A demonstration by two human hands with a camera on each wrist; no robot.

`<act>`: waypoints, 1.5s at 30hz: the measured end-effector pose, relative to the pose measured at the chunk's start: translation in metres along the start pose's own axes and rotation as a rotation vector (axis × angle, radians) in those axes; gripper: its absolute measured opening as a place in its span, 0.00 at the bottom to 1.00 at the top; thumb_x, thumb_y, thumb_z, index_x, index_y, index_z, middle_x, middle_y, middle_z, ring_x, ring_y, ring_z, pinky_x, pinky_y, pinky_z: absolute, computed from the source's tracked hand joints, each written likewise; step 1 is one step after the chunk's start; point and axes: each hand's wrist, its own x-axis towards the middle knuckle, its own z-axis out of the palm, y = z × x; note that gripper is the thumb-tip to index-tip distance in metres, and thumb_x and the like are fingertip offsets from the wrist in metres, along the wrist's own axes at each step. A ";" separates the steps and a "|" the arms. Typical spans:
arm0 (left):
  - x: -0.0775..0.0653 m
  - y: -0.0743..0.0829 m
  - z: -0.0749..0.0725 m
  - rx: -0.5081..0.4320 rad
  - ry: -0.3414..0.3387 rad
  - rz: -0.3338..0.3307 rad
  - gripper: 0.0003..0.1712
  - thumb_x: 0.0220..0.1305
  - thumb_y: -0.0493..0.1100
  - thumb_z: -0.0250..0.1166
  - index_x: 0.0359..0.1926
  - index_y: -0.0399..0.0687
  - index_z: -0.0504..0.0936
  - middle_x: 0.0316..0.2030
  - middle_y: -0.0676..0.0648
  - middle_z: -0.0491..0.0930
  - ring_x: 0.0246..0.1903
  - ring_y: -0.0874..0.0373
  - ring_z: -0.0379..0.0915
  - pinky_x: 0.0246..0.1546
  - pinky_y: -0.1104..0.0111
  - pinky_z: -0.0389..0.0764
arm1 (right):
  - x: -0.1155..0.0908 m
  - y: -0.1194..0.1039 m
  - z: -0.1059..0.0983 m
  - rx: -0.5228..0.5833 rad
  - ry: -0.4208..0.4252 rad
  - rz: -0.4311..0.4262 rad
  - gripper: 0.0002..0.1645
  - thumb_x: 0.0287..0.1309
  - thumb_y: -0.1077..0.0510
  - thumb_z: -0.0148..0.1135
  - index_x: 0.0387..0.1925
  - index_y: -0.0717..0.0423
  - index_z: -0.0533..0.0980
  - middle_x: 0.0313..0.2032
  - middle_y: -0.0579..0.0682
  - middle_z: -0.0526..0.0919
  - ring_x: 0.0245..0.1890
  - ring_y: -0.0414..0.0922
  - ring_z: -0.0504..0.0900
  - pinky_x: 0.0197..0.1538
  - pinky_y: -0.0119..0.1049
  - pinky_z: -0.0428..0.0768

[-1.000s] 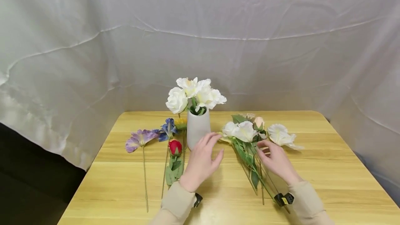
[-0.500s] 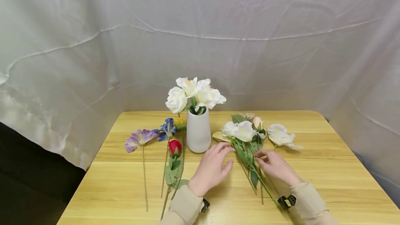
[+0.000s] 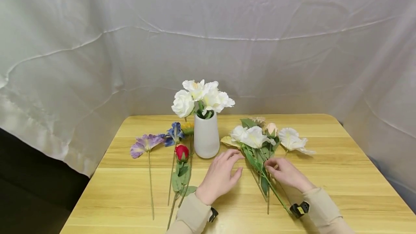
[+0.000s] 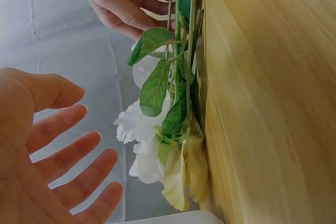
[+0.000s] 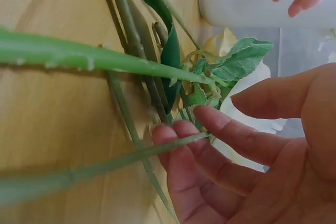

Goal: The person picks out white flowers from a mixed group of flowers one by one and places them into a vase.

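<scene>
You face a creased grey curtain hanging around the wooden table, past its back and side edges.

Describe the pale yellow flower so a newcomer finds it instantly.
Start at the white vase. Right of it lies a flower pile; the pale yellow flower is on the edge nearest the vase. Its colour sets it apart from the white blooms beside it.

Vase between 2 flower groups on table
</scene>
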 end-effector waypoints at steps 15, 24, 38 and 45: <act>0.000 -0.001 0.004 -0.008 -0.023 -0.017 0.19 0.66 0.45 0.65 0.58 0.50 0.81 0.59 0.46 0.81 0.57 0.53 0.78 0.60 0.59 0.80 | -0.001 0.013 -0.008 0.469 -0.088 0.106 0.29 0.71 0.57 0.56 0.63 0.72 0.61 0.39 0.61 0.85 0.33 0.47 0.85 0.37 0.37 0.85; -0.002 -0.006 0.004 0.002 -0.038 -0.042 0.20 0.67 0.45 0.65 0.59 0.50 0.80 0.60 0.49 0.80 0.59 0.54 0.77 0.62 0.58 0.79 | -0.001 0.019 -0.004 0.705 -0.058 0.159 0.38 0.72 0.58 0.55 0.70 0.78 0.52 0.40 0.49 0.86 0.35 0.38 0.85 0.36 0.25 0.83; -0.002 -0.012 0.002 0.020 0.033 -0.046 0.21 0.64 0.42 0.67 0.58 0.49 0.80 0.57 0.50 0.81 0.54 0.56 0.79 0.59 0.62 0.81 | 0.003 0.011 0.004 0.998 -0.062 0.139 0.09 0.73 0.61 0.53 0.50 0.57 0.76 0.34 0.41 0.84 0.31 0.32 0.82 0.32 0.19 0.79; 0.001 -0.013 0.001 0.050 0.220 -0.062 0.19 0.64 0.41 0.67 0.56 0.49 0.81 0.55 0.49 0.81 0.55 0.55 0.79 0.58 0.60 0.81 | 0.008 0.000 0.006 0.916 0.042 0.167 0.12 0.71 0.60 0.58 0.51 0.61 0.74 0.34 0.43 0.84 0.32 0.34 0.82 0.34 0.21 0.80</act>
